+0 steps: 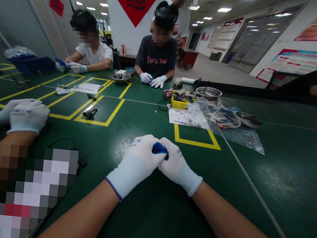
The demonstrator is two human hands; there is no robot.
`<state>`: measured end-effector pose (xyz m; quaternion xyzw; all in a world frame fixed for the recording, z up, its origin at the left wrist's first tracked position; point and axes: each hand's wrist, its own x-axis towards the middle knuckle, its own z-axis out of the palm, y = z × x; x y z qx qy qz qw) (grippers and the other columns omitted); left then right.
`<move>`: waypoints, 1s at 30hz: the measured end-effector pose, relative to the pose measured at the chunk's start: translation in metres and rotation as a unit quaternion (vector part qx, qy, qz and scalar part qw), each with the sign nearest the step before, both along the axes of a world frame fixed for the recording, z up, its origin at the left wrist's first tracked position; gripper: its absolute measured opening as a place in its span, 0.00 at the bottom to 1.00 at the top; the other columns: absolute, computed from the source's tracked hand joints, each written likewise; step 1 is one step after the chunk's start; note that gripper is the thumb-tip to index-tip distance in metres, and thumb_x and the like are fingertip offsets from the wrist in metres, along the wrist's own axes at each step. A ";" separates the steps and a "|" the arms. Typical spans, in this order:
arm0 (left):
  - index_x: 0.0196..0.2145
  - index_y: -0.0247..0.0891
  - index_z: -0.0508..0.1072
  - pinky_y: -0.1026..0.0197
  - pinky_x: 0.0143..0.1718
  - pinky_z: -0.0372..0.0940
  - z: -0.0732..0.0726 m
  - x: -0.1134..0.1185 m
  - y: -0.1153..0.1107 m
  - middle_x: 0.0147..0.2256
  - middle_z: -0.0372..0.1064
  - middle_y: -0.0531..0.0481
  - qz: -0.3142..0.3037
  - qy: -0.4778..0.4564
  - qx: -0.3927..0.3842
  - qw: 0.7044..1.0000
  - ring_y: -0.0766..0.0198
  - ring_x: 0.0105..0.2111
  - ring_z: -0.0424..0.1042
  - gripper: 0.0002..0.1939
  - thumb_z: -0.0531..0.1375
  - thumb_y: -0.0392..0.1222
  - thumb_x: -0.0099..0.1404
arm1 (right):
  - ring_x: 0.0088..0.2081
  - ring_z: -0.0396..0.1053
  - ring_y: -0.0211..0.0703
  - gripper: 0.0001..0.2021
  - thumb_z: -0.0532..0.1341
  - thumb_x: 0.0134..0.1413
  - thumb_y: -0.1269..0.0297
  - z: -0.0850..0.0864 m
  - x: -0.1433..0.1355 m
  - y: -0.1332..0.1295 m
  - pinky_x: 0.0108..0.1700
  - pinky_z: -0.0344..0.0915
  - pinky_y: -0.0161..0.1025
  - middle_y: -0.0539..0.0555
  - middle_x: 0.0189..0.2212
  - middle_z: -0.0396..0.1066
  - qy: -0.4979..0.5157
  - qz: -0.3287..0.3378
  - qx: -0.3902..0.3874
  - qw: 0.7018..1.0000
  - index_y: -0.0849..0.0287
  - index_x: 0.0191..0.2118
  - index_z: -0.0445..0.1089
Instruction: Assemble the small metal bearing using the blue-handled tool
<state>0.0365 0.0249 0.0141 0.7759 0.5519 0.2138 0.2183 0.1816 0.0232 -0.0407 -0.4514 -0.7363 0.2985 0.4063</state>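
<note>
My left hand (pixel 140 155) and my right hand (pixel 175 165) both wear white knit gloves with blue on the palm side. They meet over the green table (pixel 149 215), fingers curled inward and the fingertips hidden from the camera. A small dark patch shows where thumb and fingers come together, but whether it is an object or the glove's blue coating I cannot tell. Beyond my hands, a sheet of white paper (pixel 188 117) lies on the table with small bits scattered on it. A yellow bin (pixel 179 104) holding several small parts stands at its far edge.
A clear plastic bag (pixel 250 140) with cords and gloves lies at right, near a metal bowl (pixel 208 93). Another bowl (pixel 121 78), a dark metal part (pixel 89 113) and a screwdriver (pixel 93 97) are at left. Co-workers' gloved hands (pixel 30 116) rest close on my left; others sit opposite.
</note>
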 end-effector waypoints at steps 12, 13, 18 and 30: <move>0.30 0.39 0.76 0.54 0.41 0.70 -0.004 0.001 0.001 0.33 0.76 0.50 0.001 -0.056 -0.006 0.998 0.57 0.36 0.76 0.04 0.66 0.37 0.64 | 0.39 0.74 0.48 0.05 0.63 0.56 0.69 -0.004 0.001 0.003 0.42 0.71 0.45 0.55 0.36 0.74 0.014 -0.015 0.027 0.999 0.57 0.38 0.69; 0.30 0.39 0.76 0.53 0.42 0.71 -0.004 0.002 0.001 0.33 0.77 0.49 0.008 -0.054 -0.007 0.998 0.56 0.36 0.76 0.04 0.66 0.37 0.64 | 0.40 0.75 0.49 0.05 0.63 0.56 0.69 -0.005 0.001 0.003 0.44 0.72 0.46 0.56 0.38 0.75 0.016 -0.014 0.029 0.999 0.57 0.39 0.69; 0.33 0.39 0.78 0.50 0.47 0.71 -0.004 0.004 0.002 0.36 0.78 0.48 0.036 -0.076 -0.003 0.996 0.54 0.39 0.77 0.02 0.67 0.38 0.63 | 0.53 0.75 0.54 0.17 0.64 0.55 0.69 -0.008 0.001 0.004 0.58 0.71 0.55 0.59 0.50 0.77 0.030 -0.029 0.066 0.997 0.56 0.52 0.71; 0.28 0.37 0.73 0.58 0.37 0.72 -0.018 0.000 0.014 0.29 0.75 0.51 0.045 -0.322 -0.114 0.939 0.61 0.31 0.75 0.09 0.61 0.40 0.67 | 0.57 0.75 0.56 0.21 0.65 0.59 0.66 -0.008 0.002 0.002 0.61 0.70 0.58 0.61 0.54 0.76 0.051 -0.057 0.059 0.995 0.55 0.58 0.69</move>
